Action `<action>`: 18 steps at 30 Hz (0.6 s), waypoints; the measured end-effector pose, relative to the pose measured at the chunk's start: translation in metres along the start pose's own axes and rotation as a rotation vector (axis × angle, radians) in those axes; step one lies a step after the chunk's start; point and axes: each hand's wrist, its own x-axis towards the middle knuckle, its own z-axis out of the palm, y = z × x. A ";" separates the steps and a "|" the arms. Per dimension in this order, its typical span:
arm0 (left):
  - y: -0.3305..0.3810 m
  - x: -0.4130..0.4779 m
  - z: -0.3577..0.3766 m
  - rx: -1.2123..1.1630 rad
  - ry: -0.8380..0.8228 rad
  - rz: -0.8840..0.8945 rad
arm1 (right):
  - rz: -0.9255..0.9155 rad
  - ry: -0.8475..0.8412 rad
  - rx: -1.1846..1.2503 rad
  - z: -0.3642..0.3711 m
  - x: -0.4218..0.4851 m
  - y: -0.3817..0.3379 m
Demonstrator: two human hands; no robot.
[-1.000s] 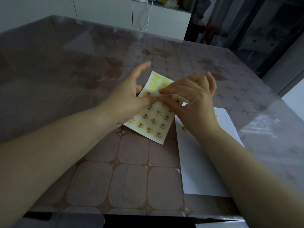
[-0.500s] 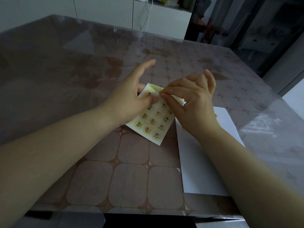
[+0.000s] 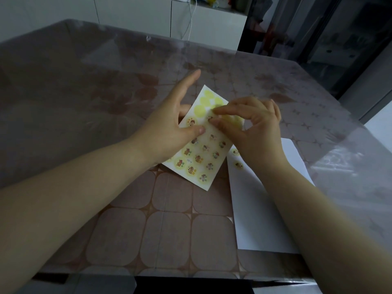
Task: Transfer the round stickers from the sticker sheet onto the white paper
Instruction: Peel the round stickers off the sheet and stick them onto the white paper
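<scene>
A yellow sticker sheet (image 3: 203, 158) with several round cartoon stickers lies tilted at the table's middle; its far rows show only bare yellow circles. My left hand (image 3: 167, 126) holds the sheet's left edge, thumb on top and a finger beneath, with the index finger stretched out. My right hand (image 3: 252, 132) pinches a round sticker (image 3: 209, 118) near the sheet's upper part between index finger and thumb. To the right lies the white paper (image 3: 261, 213), bearing two round stickers (image 3: 235, 152) near its far left corner; my right wrist covers part of it.
The table (image 3: 169, 230) has a glossy clear cover over a brown tile pattern, and its front edge runs close to me. White cabinets (image 3: 135, 15) stand behind the table. A dark glass door (image 3: 318, 28) is at the far right.
The sheet's far end, bent away half a second ago, shows its bare yellow circles again. My right fingertips have shifted onto a sticker below those circles. My left thumb stays on the sheet.
</scene>
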 end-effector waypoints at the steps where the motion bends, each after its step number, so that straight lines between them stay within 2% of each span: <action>1: 0.000 0.000 0.000 -0.012 -0.006 -0.002 | -0.008 0.006 -0.004 0.000 0.000 0.000; 6: 0.002 -0.001 0.002 -0.109 -0.011 0.009 | -0.128 0.072 -0.045 0.002 -0.001 -0.001; 12: 0.000 0.002 0.002 -0.140 0.128 0.017 | -0.260 0.181 -0.114 0.006 -0.002 -0.006; 18: 0.003 -0.001 0.002 0.021 0.106 0.109 | -0.228 0.196 -0.091 0.008 -0.003 -0.007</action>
